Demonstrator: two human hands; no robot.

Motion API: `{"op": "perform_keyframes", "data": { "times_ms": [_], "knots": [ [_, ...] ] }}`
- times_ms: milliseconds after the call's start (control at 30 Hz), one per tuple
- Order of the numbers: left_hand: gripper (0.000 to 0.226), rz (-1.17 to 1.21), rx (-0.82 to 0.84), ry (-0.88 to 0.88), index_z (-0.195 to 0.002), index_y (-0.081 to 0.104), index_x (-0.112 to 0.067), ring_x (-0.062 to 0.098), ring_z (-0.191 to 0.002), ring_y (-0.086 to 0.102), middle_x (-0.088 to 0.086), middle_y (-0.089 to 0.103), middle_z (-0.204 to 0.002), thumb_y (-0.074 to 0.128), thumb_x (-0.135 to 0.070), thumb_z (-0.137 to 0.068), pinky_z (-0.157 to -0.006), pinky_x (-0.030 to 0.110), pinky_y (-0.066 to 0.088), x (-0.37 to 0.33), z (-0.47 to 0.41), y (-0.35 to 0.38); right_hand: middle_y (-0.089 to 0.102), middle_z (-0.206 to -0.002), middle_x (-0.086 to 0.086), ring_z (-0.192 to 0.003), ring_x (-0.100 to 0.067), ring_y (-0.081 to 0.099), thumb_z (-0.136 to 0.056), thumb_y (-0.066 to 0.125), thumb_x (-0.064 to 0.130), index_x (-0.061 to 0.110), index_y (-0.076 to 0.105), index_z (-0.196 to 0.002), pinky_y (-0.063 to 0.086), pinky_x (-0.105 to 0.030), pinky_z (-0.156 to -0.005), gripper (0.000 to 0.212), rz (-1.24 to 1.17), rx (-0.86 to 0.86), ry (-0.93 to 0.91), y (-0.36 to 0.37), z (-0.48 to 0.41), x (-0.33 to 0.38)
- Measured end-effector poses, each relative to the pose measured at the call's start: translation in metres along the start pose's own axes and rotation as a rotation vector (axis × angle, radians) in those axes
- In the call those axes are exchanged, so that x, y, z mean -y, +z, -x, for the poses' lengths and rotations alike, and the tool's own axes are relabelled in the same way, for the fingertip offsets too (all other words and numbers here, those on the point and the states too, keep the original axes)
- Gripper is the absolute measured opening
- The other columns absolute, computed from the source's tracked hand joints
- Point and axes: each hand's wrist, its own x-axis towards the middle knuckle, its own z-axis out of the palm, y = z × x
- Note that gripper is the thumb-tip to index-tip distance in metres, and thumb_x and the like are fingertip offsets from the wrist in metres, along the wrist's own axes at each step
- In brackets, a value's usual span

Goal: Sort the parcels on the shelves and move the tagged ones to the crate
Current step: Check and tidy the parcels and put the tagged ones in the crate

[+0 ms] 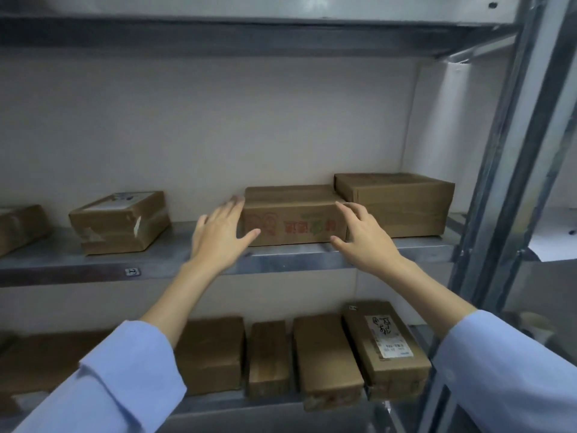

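Head view: left hand [218, 237] and right hand [367, 237], fingers spread, flank the printed box [293, 221] on the shelf [156, 260]; contact unclear, print blurred.

A parcel storeroom: grey metal shelving [281, 260] against a white wall, rows of taped cardboard parcels [120, 223].

Nine brown cardboard parcels [293, 223] are in view: four on the middle grey metal shelf [175, 260] and five on the lower shelf [218, 404], the leftmost one blurred. Two carry white paper labels [388, 339]. There are three shelves and two bare hands, the left hand [218, 235] and the right hand [365, 235].
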Motion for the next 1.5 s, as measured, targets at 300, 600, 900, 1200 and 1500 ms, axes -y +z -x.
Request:
{"op": "perform_keyframes", "data": {
  "times_ms": [300, 600, 900, 1200, 1500],
  "knots": [
    [0.072, 0.160, -0.003, 0.069, -0.153, 0.025, -0.026, 0.018, -0.146, 0.025, -0.001, 0.025, -0.161, 0.052, -0.055, -0.093, -0.114, 0.040, 0.021, 0.020, -0.016, 0.013, 0.022, -0.154, -0.006, -0.117, -0.027, 0.052, -0.095, 0.058, 0.032, 0.021, 0.024, -0.153, 0.047, -0.035, -0.087, 0.069, -0.079, -0.022, 0.121, 0.011, -0.009, 0.010],
    [0.069, 0.200, -0.045, 0.035, -0.151, 0.030, -0.024, 0.019, -0.145, 0.028, 0.000, 0.032, -0.158, 0.053, -0.052, -0.093, -0.112, 0.040, 0.023, 0.058, -0.007, 0.006, 0.036, -0.141, -0.004, -0.109, -0.022, 0.054, -0.095, 0.058, 0.031, 0.014, 0.034, -0.149, 0.049, -0.041, -0.091, 0.062, -0.082, -0.045, 0.031, 0.018, -0.026, 0.031],
    [0.067, 0.221, -0.039, -0.019, -0.145, 0.039, -0.023, 0.027, -0.130, 0.046, 0.006, 0.052, -0.142, 0.060, -0.053, -0.089, -0.101, 0.040, 0.034, 0.081, -0.012, 0.000, 0.048, -0.141, -0.006, -0.130, -0.023, 0.046, -0.088, 0.068, 0.036, 0.020, 0.037, -0.147, 0.044, -0.043, -0.102, 0.068, -0.065, 0.012, -0.056, 0.027, -0.053, 0.038],
    [0.070, 0.527, 0.111, -0.123, -0.143, 0.039, -0.029, 0.024, -0.125, 0.053, 0.002, 0.058, -0.135, 0.069, -0.051, -0.084, -0.103, 0.039, 0.043, 0.083, -0.021, 0.003, 0.056, -0.137, -0.005, -0.120, -0.022, 0.054, -0.080, 0.077, 0.042, 0.022, 0.037, -0.148, 0.046, -0.036, -0.101, 0.081, -0.259, 0.076, -0.004, 0.039, -0.069, 0.032],
    [0.067, 0.635, -0.036, -0.090, -0.135, 0.042, -0.019, 0.020, -0.121, 0.053, 0.000, 0.056, -0.133, 0.077, -0.034, -0.081, -0.100, 0.032, 0.042, 0.074, -0.009, -0.002, 0.055, -0.139, 0.004, -0.130, -0.017, 0.049, -0.076, 0.082, 0.027, 0.021, 0.045, -0.140, 0.040, -0.039, -0.108, 0.074, -0.366, -0.042, -0.094, 0.036, -0.058, 0.035]
  ]
}}
